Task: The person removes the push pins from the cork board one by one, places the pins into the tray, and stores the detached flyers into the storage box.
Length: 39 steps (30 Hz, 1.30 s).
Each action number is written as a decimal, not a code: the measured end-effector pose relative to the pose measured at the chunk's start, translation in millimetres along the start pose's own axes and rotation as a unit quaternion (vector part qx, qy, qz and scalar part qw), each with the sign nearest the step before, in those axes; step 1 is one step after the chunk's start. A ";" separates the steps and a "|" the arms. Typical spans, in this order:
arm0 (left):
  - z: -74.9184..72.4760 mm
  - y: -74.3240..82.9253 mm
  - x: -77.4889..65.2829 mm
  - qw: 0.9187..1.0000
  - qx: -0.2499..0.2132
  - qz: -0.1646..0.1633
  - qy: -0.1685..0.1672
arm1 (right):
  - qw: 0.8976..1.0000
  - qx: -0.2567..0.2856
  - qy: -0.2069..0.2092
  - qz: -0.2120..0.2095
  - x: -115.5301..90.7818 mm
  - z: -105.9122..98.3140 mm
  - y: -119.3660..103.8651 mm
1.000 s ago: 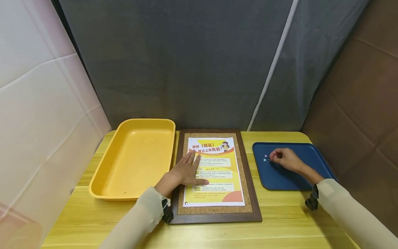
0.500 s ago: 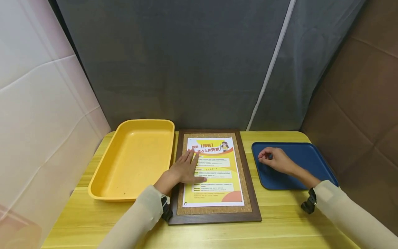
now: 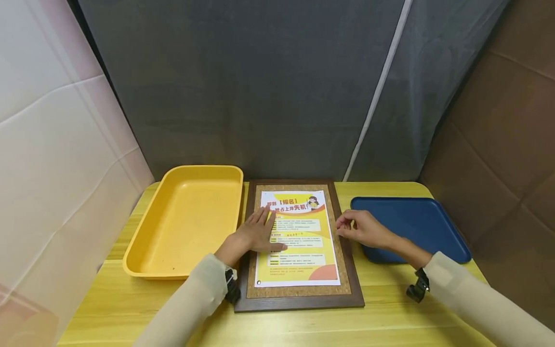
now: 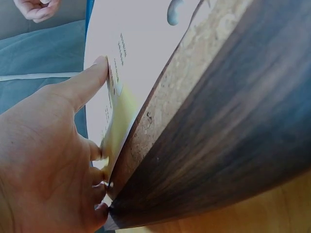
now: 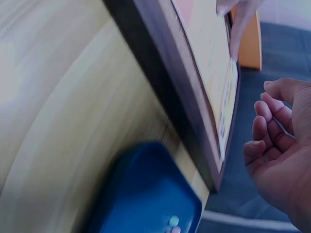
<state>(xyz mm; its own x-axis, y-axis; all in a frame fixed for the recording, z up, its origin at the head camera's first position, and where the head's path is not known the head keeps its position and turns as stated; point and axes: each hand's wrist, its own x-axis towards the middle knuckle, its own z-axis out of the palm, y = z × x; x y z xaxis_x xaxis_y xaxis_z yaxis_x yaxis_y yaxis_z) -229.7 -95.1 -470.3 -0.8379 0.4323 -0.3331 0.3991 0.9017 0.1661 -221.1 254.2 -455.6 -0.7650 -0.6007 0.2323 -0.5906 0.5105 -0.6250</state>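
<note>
Pushpins on tray, right-wrist view only

Reads moderately bright and fairly even in the head view, palest on the white panel at nine o'clock, dim across the grey curtain at twelve. Shows a small highlight near the eleven o'clock corner of the yellow tray, plus soft shadow below the right sleeve toward five. Washes the paper nearly white at twelve in the left wrist view, coolly tinted; bows the dark frame toward five. Glares off the tabletop at nine in the right wrist view; smears the blue tray toward seven.
</note>
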 end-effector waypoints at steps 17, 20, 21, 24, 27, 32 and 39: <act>-4.3 -2.2 4.4 1.000 -0.003 -0.003 -0.003 | 0.998 0.025 -0.043 -0.038 13.2 47.4 -39.4; -4.9 -1.8 5.0 1.000 -0.004 -0.007 -0.001 | 0.998 0.024 -0.048 -0.044 14.9 55.9 -46.5; -4.9 -1.7 5.0 1.000 -0.006 -0.007 -0.001 | 0.997 0.028 -0.051 -0.043 15.2 58.4 -48.9; -5.1 -1.5 5.6 1.000 -0.006 -0.009 -0.006 | 0.997 0.038 -0.058 -0.035 16.7 65.5 -55.5; -4.0 -2.9 6.9 1.000 -0.006 -0.010 -0.009 | 0.996 0.043 -0.063 -0.034 19.6 74.0 -60.3; 0.1 -6.5 10.4 1.000 -0.007 -0.005 -0.006 | 0.996 0.042 -0.072 -0.032 24.5 88.8 -68.9; -3.6 -5.5 6.5 1.000 -0.003 -0.002 -0.009 | 0.995 0.049 -0.082 -0.029 28.6 112.4 -80.5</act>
<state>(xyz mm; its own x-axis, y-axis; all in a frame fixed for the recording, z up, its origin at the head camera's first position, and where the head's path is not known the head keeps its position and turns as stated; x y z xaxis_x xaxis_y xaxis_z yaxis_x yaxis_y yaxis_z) -238.7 -97.2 -470.1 -0.8332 0.4283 -0.3499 0.3931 0.9036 0.1702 -166.6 126.7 -482.5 -0.6734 -0.7240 0.1498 -0.5987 0.4151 -0.6850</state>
